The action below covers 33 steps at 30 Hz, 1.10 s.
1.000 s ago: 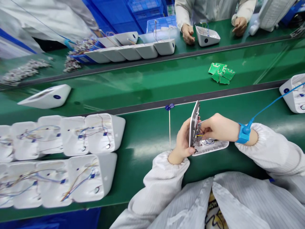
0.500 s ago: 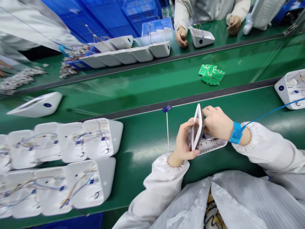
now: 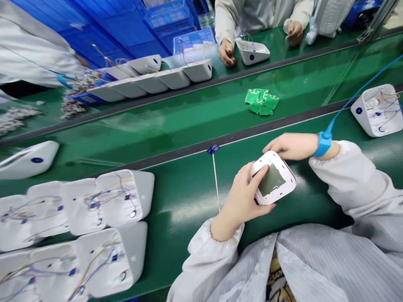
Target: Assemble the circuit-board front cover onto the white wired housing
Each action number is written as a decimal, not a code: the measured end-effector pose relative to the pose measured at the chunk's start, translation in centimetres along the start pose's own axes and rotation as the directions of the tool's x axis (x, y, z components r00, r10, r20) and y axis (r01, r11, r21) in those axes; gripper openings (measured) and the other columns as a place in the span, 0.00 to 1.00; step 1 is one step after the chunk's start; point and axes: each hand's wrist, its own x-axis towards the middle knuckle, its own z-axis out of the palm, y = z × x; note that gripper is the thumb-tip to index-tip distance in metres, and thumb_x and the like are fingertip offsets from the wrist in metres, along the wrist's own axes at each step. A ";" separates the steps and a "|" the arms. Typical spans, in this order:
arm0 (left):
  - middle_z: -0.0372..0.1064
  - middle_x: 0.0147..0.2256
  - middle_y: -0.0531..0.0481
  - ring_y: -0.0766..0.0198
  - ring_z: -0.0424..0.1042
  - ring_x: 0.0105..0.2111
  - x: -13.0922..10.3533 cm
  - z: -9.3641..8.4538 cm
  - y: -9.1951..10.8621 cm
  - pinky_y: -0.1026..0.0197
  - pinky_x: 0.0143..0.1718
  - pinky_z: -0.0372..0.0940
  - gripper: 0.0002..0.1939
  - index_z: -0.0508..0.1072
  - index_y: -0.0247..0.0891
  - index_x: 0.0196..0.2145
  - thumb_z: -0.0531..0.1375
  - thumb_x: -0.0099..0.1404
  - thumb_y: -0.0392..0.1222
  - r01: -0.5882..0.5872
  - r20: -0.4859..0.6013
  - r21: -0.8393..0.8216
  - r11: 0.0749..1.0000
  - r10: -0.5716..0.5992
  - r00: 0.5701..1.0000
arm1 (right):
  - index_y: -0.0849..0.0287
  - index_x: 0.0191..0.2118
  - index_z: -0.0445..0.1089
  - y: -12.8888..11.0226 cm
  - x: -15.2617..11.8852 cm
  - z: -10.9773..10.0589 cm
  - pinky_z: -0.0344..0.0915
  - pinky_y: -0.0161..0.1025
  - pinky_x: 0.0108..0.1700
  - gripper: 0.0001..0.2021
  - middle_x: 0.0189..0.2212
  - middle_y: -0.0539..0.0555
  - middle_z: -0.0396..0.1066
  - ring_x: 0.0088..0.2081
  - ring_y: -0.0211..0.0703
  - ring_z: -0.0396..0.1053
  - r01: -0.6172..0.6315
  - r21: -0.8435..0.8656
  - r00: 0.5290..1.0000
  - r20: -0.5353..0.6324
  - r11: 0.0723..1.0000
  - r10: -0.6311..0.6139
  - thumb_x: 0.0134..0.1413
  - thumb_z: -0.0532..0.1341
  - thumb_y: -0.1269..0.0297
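Head view: the white square grey-windowed plastic panel (image 3: 272, 182), upright before, now faces up, apparently closed, gripped by the left hand (image 3: 241, 199) over the glossy green bench (image 3: 182, 193), the right hand's (image 3: 294, 146) contact unclear.

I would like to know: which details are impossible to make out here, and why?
In the head view:
Inside of the white device: hidden behind its front face.
Part of the grey-green square: covered by a finger of the left hand.
Whether the right hand touches the device: the device is in front.
Leftmost open housings: cut off by the left edge.
Far-left pile of small parts: blurred.
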 end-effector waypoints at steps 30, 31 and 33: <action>0.45 0.66 0.23 0.27 0.59 0.58 5.6 3.2 -0.2 0.30 0.52 0.59 0.61 0.44 0.34 0.70 0.69 0.50 0.63 0.648 -0.324 0.151 0.747 -0.582 0.746 | 0.63 0.50 0.71 4.3 1.1 1.3 0.71 0.47 0.49 0.21 0.43 0.61 0.77 0.42 0.46 0.75 -0.231 0.470 0.852 -0.326 0.852 0.411 0.58 0.64 0.52; 0.45 0.66 0.22 0.26 0.59 0.58 5.6 3.3 0.0 0.29 0.52 0.59 0.61 0.44 0.33 0.70 0.69 0.51 0.63 0.663 -0.333 0.149 0.733 -0.595 0.732 | 0.63 0.50 0.71 4.4 0.7 2.4 0.70 0.49 0.51 0.22 0.43 0.62 0.77 0.44 0.48 0.75 -0.240 0.448 0.875 -0.286 0.861 0.392 0.55 0.67 0.54; 0.44 0.66 0.20 0.25 0.59 0.58 4.8 3.8 0.8 0.28 0.52 0.59 0.61 0.44 0.32 0.70 0.67 0.51 0.66 0.685 -0.357 0.149 0.714 -0.607 0.710 | 0.62 0.55 0.69 4.2 -0.5 4.7 0.68 0.51 0.54 0.29 0.51 0.63 0.74 0.49 0.51 0.73 -0.177 0.377 0.937 -0.219 0.909 0.273 0.47 0.71 0.57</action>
